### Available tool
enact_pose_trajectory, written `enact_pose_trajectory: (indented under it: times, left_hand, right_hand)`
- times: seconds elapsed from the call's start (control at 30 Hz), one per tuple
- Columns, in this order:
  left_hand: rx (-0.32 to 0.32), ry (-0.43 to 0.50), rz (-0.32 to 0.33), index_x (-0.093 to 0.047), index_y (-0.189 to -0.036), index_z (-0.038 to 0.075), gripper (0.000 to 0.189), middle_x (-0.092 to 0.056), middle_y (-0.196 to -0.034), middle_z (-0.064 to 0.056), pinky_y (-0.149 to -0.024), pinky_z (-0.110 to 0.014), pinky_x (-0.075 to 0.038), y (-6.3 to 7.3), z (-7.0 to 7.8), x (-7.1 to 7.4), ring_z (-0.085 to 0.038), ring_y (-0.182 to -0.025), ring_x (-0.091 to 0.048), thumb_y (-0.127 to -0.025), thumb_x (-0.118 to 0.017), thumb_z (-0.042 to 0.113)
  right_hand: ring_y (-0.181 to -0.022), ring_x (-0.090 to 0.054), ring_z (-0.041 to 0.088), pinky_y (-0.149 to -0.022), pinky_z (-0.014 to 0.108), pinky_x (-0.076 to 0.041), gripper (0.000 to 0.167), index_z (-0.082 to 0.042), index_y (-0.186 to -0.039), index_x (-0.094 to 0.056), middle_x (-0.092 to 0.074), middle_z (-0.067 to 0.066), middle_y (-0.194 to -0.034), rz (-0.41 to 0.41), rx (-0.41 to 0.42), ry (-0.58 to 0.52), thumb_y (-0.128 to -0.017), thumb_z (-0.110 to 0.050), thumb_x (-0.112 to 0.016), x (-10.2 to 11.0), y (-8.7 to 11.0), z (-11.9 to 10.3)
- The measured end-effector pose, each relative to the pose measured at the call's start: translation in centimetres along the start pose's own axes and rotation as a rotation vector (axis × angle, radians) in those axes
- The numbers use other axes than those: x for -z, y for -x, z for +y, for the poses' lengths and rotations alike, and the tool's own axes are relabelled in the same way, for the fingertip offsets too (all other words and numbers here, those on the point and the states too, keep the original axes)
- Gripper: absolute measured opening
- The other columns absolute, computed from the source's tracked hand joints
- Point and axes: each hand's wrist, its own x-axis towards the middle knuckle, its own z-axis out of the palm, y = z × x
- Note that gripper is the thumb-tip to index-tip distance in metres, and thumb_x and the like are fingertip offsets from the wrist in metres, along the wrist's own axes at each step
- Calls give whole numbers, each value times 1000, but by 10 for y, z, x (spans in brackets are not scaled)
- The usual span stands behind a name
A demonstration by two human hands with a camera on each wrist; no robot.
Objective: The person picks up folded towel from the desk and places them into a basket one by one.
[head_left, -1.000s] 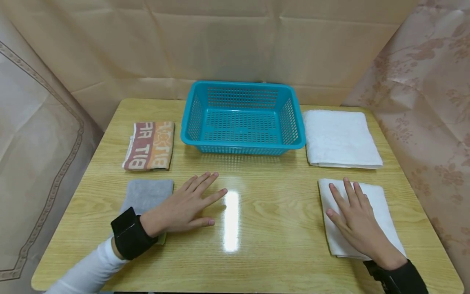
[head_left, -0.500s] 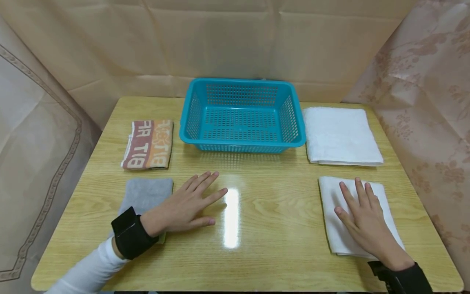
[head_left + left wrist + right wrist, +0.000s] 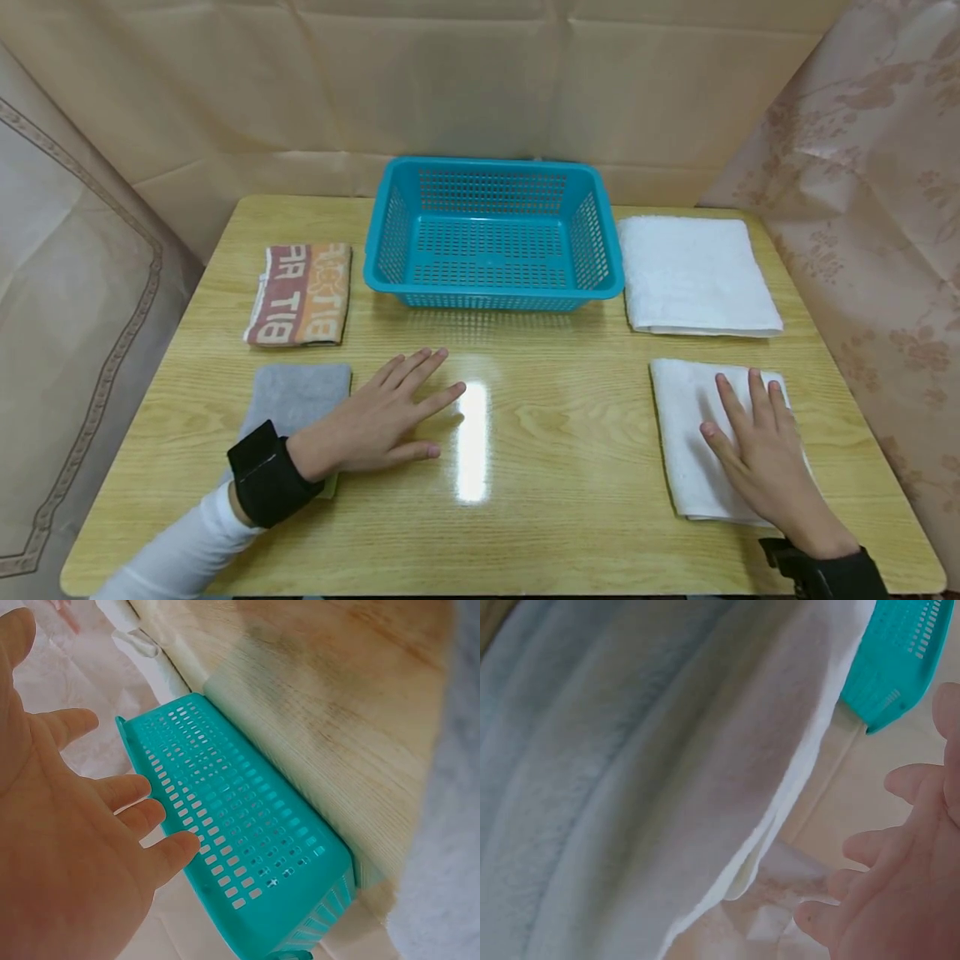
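My left hand (image 3: 378,421) is spread with straight fingers, over the table just right of a folded grey towel (image 3: 300,396), which the wrist partly hides. Nothing is in its palm in the left wrist view. My right hand (image 3: 765,462), also with spread fingers and holding nothing, hovers over the right part of a folded white towel (image 3: 686,442). In the right wrist view the white towel (image 3: 667,772) fills much of the picture, with the hand apart from it. Behind it lies a second folded white towel (image 3: 697,275). A folded brown and orange towel with lettering (image 3: 300,292) lies behind the grey one.
A teal plastic basket (image 3: 495,293) with perforated walls stands at the back middle of the wooden table (image 3: 555,533), nothing inside it. A beige cloth (image 3: 465,75) hangs behind the table, with patterned cloths at both sides.
My right hand has slid to the right over the near white towel, uncovering more of its left part. My left hand has stayed in place, and the towels and basket lie as before.
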Motion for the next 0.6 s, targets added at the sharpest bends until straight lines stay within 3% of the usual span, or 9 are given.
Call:
enact_pose_trajectory:
  times: [0.6]
  left_hand:
    - [-4,2,-1,-29,-158,22,75,-12,-163,-24,-114,-59,-25,-1,1,0,-40,-149,-19,-96,-55,56]
  right_hand:
    - [-144,17,53,-112,68,10,66,-9,-160,-9,9,36,-158,-1,-69,-20,-108,-34,-41,-3,8,16]
